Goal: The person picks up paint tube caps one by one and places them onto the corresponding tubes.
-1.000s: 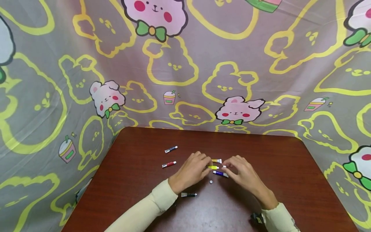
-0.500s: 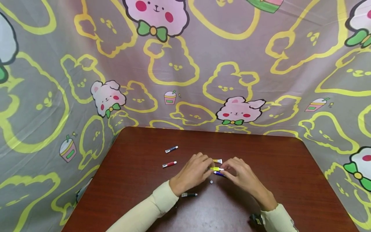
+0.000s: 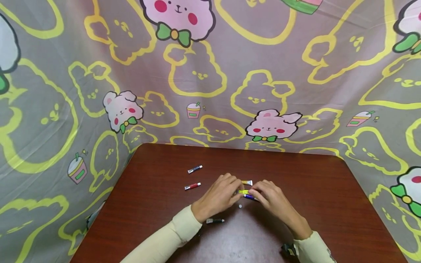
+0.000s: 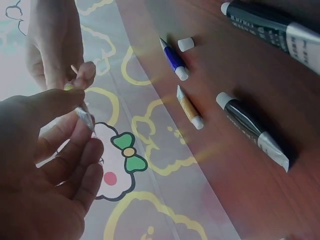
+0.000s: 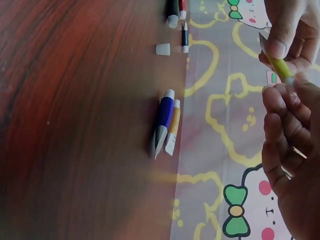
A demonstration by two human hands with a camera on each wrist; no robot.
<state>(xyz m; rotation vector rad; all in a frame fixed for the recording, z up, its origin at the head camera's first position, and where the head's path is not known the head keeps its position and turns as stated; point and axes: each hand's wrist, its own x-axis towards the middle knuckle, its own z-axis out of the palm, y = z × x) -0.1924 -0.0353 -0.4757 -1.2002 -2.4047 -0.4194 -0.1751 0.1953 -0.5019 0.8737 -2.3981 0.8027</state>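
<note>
My left hand (image 3: 222,190) holds a small yellow paint tube (image 5: 279,65) by its crimped end, above the table. My right hand (image 3: 271,197) meets it from the other side, fingertips pinching the white cap at the tube's neck; the fingers mostly hide that cap. Just below the tube in the head view lies a purple-blue paint tube (image 3: 249,197), and behind it an ochre one (image 3: 247,182). Nearer the body, a loose white cap (image 3: 240,206) stands on the wood, also plain in the left wrist view as a small white cap (image 4: 186,44).
A red tube (image 3: 192,186) and a dark blue tube (image 3: 195,169) lie to the left on the brown table (image 3: 158,190). A dark tube (image 3: 215,221) lies by the left forearm; two dark tubes (image 4: 252,125) show in the left wrist view. Patterned cloth (image 3: 210,109) hangs behind.
The right hand, which held the white cap apart from the yellow tube, has moved left so that the cap meets the tube's neck. The left hand stays nearly in place.
</note>
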